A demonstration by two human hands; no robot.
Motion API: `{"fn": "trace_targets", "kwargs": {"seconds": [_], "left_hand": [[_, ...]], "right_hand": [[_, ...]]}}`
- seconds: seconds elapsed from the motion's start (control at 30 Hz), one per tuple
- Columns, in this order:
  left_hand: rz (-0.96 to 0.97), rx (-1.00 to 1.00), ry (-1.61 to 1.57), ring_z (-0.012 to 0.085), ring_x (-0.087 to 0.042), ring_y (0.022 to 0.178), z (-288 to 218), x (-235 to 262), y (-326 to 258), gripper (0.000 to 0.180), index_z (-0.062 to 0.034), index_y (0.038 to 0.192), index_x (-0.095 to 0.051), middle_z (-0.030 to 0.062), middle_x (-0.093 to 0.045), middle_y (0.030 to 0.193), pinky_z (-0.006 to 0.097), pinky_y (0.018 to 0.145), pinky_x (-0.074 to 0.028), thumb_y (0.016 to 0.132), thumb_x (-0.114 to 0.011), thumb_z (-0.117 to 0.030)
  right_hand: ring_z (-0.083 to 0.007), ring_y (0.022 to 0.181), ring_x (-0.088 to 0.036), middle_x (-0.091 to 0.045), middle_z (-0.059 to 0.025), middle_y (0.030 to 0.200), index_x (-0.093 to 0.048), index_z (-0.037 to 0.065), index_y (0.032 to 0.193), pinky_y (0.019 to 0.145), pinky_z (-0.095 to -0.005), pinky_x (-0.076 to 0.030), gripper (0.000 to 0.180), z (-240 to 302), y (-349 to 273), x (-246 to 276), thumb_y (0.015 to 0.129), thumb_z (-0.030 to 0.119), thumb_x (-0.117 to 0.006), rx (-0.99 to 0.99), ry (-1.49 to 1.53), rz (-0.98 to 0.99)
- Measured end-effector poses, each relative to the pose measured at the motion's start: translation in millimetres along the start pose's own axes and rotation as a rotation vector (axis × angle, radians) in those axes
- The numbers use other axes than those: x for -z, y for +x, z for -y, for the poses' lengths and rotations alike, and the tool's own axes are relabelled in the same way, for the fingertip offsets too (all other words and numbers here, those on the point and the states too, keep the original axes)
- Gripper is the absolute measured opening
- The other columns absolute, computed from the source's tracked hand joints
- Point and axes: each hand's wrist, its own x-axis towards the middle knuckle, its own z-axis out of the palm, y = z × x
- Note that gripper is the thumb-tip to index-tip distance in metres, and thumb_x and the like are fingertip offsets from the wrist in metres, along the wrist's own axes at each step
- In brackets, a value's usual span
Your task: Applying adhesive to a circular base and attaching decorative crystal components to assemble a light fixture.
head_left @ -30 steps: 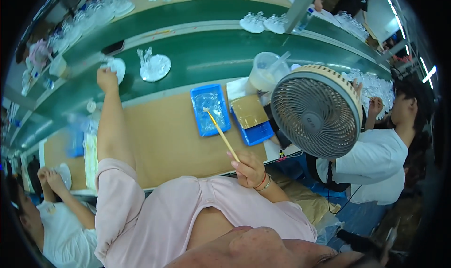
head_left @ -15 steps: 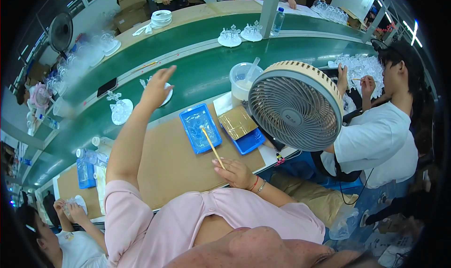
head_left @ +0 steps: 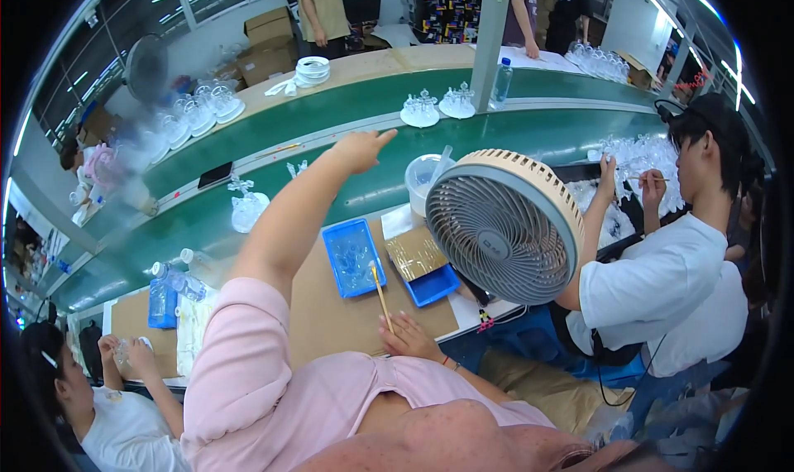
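Note:
My left hand (head_left: pixel 364 151) is stretched out over the green conveyor (head_left: pixel 372 192), its fingers extended and nothing visible in it. On the far side of the belt, two clear ornate pieces on white round bases (head_left: pixel 419 115) stand just beyond its fingertips. Another such piece (head_left: pixel 248 214) sits on the belt left of my left forearm, and one more is partly hidden behind that arm. Low over the brown board, my right hand (head_left: pixel 410 338) grips a thin wooden-handled brush (head_left: pixel 381 300). The brush head overlaps the near right edge of a blue tray (head_left: pixel 329 242) holding something clear and shiny.
A round fan (head_left: pixel 504 232) stands right of the trays, beside a white tub (head_left: pixel 419 178). Brown-taped cardboard (head_left: pixel 416 254) partly covers a second blue tray (head_left: pixel 436 288). Clear bottles (head_left: pixel 178 280) lie at left. Co-workers sit on both sides; a phone (head_left: pixel 216 174) rests across the belt.
My left hand has moved right across the belt toward the two far pieces. My right hand keeps the brush, which stands more upright. The whole view has shifted a little.

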Motion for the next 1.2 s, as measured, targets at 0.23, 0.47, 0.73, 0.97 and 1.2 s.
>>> {"fn": "trace_targets", "kwargs": {"seconds": [0.23,0.47,0.73,0.97,1.2], "left_hand": [[0.111,0.001,0.073,0.0347,-0.058,0.108,-10,2,21,0.081,-0.0219,0.150,-0.017,0.0168,-0.054,0.122,0.044,0.084,-0.050,0.085,-0.067,-0.022],[0.058,-0.062,-0.001,0.0371,-0.057,0.110,-22,-5,59,0.083,-0.0184,0.148,-0.022,0.0196,-0.053,0.126,0.045,0.088,-0.049,0.081,-0.070,-0.019],[0.038,-0.046,0.038,0.0356,-0.059,0.108,-1,-23,71,0.085,-0.0196,0.148,-0.023,0.0186,-0.055,0.123,0.045,0.087,-0.049,0.078,-0.072,-0.017],[0.043,-0.038,-0.015,0.0360,-0.058,0.108,-6,-21,75,0.086,-0.0189,0.148,-0.021,0.0197,-0.054,0.125,0.045,0.089,-0.049,0.079,-0.071,-0.017],[0.049,-0.035,-0.022,0.0376,-0.058,0.108,-14,-13,75,0.083,-0.0186,0.148,-0.021,0.0204,-0.055,0.122,0.046,0.087,-0.049,0.081,-0.070,-0.017]], "right_hand": [[-0.0327,0.126,-0.048,-0.050,-0.0178,0.135,-0.048,0.008,0.125,0.104,-0.0506,-0.037,0.044,-7,5,-1,0.086,0.020,-0.065,-0.017,0.026,0.013],[-0.0313,0.139,-0.031,-0.036,-0.0188,0.146,-0.042,0.005,0.133,0.110,-0.0491,-0.027,0.054,-4,18,10,0.089,0.030,-0.061,-0.133,0.013,0.060],[-0.0300,0.141,-0.026,-0.032,-0.0221,0.146,-0.039,0.002,0.138,0.114,-0.0469,-0.023,0.054,-8,16,1,0.094,0.030,-0.054,-0.081,0.110,-0.035],[-0.0293,0.141,-0.025,-0.031,-0.0223,0.146,-0.041,0.002,0.135,0.115,-0.0461,-0.023,0.050,-10,20,4,0.094,0.028,-0.053,-0.077,0.138,-0.043],[-0.0290,0.140,-0.027,-0.035,-0.0179,0.146,-0.042,0.003,0.134,0.115,-0.0454,-0.022,0.049,-9,17,11,0.094,0.029,-0.054,-0.116,0.163,0.013]]}}
